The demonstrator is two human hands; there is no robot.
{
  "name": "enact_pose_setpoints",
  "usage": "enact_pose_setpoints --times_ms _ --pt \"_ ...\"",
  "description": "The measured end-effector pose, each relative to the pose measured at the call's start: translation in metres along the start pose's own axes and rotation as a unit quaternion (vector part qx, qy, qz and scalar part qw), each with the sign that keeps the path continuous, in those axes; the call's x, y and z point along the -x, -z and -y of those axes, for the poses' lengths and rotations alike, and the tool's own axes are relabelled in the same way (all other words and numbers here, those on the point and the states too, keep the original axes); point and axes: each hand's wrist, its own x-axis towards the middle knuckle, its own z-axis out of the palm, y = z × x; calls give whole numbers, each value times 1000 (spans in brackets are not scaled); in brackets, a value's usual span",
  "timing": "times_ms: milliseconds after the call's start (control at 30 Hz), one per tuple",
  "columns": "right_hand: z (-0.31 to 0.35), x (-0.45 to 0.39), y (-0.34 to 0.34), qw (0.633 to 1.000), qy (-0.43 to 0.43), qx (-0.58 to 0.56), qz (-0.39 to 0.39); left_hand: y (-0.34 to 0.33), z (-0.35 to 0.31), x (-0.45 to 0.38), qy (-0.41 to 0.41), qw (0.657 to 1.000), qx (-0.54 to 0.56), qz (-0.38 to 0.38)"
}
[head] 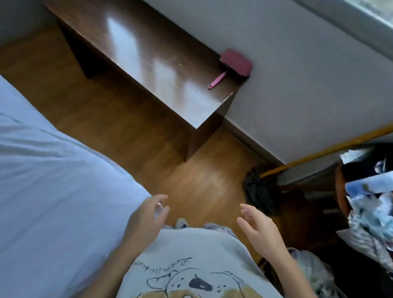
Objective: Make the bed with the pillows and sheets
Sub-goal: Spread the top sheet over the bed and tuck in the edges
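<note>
The bed (36,191) fills the left side, covered by a white sheet with soft wrinkles; its corner ends near my left hand. No pillow is in view. My left hand (147,218) hovers just off the bed's corner above the floor, fingers curled, and pinches a small white scrap (159,210) between thumb and fingers. My right hand (261,229) is held out in front of my body with straight, relaxed fingers and holds nothing. Both hands are apart from the sheet.
A dark wooden desk (156,62) stands along the wall, with a pink brush (235,64) at its near end. Wood floor (193,173) runs between bed and desk. A mop (259,190) leans by the wall. A bin of rubbish (381,208) stands at the right.
</note>
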Motion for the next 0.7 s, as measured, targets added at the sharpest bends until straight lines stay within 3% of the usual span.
enact_pose_setpoints --times_ms 200,367,567,700 --pt "99 -143 26 993 59 73 70 69 -22 -112 42 997 24 -52" --pt "208 -292 28 967 162 129 147 133 10 -189 133 984 31 -119" --pt "351 -465 23 943 242 165 159 225 48 -257 289 924 111 -226" --pt "488 -544 -11 895 322 223 214 291 76 -304 344 888 142 -271"
